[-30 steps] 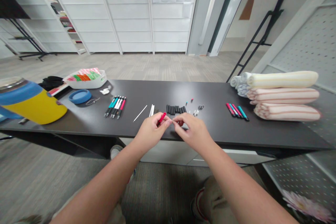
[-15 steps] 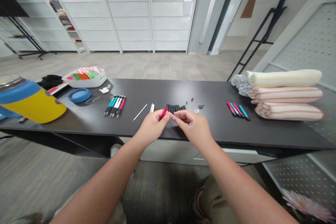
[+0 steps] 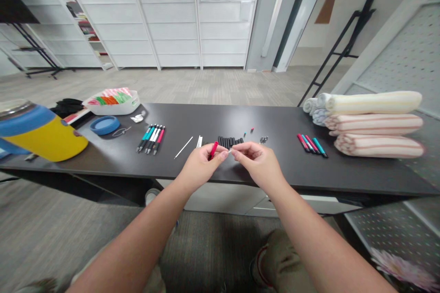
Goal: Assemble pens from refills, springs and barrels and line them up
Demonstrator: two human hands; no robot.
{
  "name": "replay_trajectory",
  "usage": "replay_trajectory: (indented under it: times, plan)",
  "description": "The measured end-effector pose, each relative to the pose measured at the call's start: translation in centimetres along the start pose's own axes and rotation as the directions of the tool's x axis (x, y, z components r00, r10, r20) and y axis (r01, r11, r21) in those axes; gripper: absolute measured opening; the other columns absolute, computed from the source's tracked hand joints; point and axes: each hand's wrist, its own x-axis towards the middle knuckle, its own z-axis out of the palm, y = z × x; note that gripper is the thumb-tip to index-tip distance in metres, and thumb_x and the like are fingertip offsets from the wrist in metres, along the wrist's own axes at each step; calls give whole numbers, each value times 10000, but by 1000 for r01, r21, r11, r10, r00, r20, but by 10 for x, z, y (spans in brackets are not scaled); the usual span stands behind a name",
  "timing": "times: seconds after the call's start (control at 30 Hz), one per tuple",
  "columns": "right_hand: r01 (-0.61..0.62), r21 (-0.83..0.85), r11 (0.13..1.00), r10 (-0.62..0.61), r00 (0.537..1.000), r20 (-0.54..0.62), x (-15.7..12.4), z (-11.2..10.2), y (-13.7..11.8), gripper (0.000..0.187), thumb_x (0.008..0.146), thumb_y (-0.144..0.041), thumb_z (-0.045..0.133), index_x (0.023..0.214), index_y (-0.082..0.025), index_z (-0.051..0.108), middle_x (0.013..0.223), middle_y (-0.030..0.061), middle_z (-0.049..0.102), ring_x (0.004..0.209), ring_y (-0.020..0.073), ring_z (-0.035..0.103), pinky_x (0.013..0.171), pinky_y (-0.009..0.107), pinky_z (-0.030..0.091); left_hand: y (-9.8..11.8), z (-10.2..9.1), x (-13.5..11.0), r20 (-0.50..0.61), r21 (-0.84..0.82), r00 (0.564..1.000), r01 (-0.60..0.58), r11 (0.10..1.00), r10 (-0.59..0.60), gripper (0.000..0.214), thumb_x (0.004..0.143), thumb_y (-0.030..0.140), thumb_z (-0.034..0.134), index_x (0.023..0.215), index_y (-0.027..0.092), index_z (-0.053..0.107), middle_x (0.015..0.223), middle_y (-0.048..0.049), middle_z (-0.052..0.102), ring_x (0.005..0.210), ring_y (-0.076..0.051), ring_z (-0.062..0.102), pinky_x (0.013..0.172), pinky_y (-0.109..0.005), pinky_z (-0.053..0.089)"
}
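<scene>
My left hand (image 3: 202, 165) is closed round a red pen barrel (image 3: 213, 149), which stands up at a tilt between the fingers. At its thumb and index fingertips shows a small pale pen part (image 3: 230, 151), too small to make out exactly. My right hand (image 3: 258, 161) is in a pinch at the other end of that part. Just behind the hands lies a row of black pen grips (image 3: 229, 140), partly covered by the fingers. White refills (image 3: 199, 141) lie left of them, with a single refill (image 3: 183, 147) set apart. Small metal pieces (image 3: 263, 139) are beyond my right hand.
Assembled pens (image 3: 151, 138) lie to the left, pen barrels (image 3: 312, 145) to the right. Two tiny coloured caps (image 3: 252, 130) sit farther back. Rolled towels (image 3: 378, 123) are stacked at the right end. A yellow-blue jar (image 3: 44, 132), blue lid (image 3: 104, 125) and white basket (image 3: 117, 106) stand left.
My right fingertips have moved slightly right, away from the left ones, and the small pale part now shows between them. The red barrel leans a little differently in my left hand.
</scene>
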Motion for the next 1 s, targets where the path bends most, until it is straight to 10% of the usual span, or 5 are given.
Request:
replay_trajectory:
  times: [0.63, 0.87, 1.0]
  plan:
    - [194, -255, 947, -165, 978, 132, -18, 8, -3, 31, 865, -238, 707, 840, -226, 719, 850, 21, 763, 750, 176, 687, 684, 283, 515, -4, -3, -3, 31, -37, 999, -31, 999, 32, 211, 958, 380, 644, 965, 183, 718, 898, -19, 737, 852, -176, 651, 807, -286, 490]
    - [64, -360, 931, -54, 998, 37, -30, 21, -15, 104, 849, -255, 684, 781, -229, 610, 680, -33, 678, 599, 136, 613, 566, 243, 439, 4, 3, -9, 25, 221, 999, -27, 975, 22, 149, 938, 325, 620, 907, 200, 695, 696, 50, 581, 652, -126, 497, 617, -250, 370]
    - [6, -270, 963, 3, 999, 33, -31, 21, -17, 189, 880, -276, 675, 1064, -234, 664, 814, -14, 758, 676, 153, 686, 625, 253, 513, 5, 5, -11, 25, 266, 999, -48, 963, 43, 161, 940, 332, 622, 881, 200, 692, 666, 60, 522, 631, -118, 456, 602, -251, 344]
